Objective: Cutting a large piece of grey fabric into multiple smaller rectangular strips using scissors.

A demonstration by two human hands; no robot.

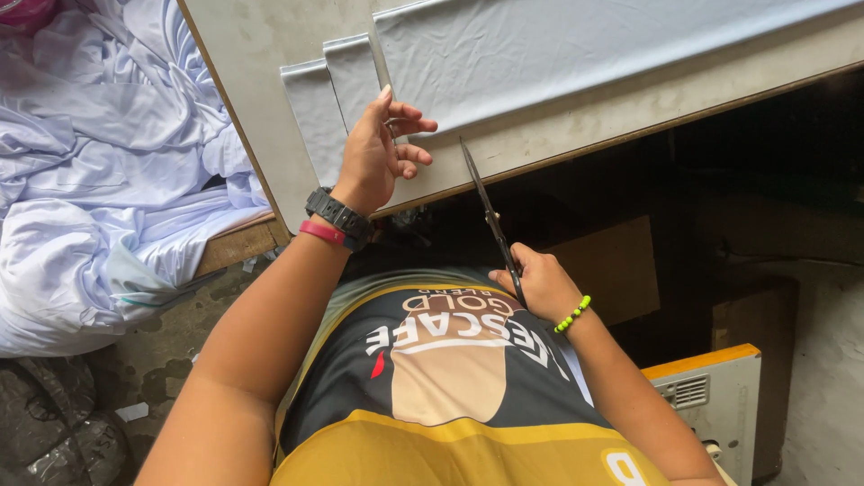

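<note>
A heap of white cloth [99, 171] fills the left of the frame, spilling over a wooden ledge [238, 243]. Below it lies a stained concrete floor [171, 378] with a dark plastic bag [54, 423] at the lower left. A brown board [621, 270] stands right of centre, and a cream machine housing [711, 396] with an orange top sits at the lower right.

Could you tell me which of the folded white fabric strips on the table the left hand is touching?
The rightmost, longest fabric strip; the left hand pinches its near corner, while the two shorter strips lie left, untouched.
</note>
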